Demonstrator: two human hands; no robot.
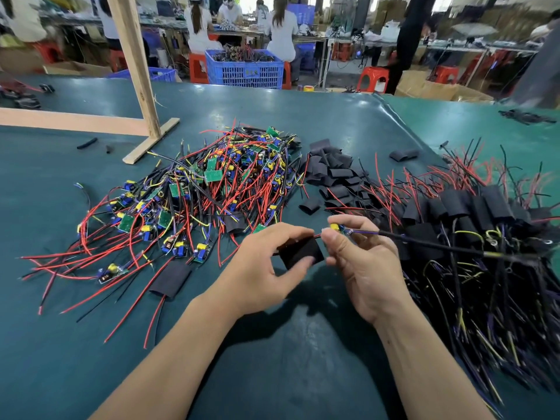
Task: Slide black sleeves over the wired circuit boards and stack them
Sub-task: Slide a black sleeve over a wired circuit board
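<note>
The left hand pinches a black sleeve open-ended toward the circuit board, which the right hand grips just beside it, apparently ready for threading.

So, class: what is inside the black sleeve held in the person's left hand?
A red wire runs into the black sleeve that the left hand pinches. The circuit board, pinched by the right hand, is outside it. The sleeve's opaque wall hides its interior.

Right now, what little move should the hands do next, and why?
Probably push the black sleeve, pinched by the left hand, rightward over the circuit board in the right hand. The red wire already enters the sleeve, but the board is still bare.
</note>
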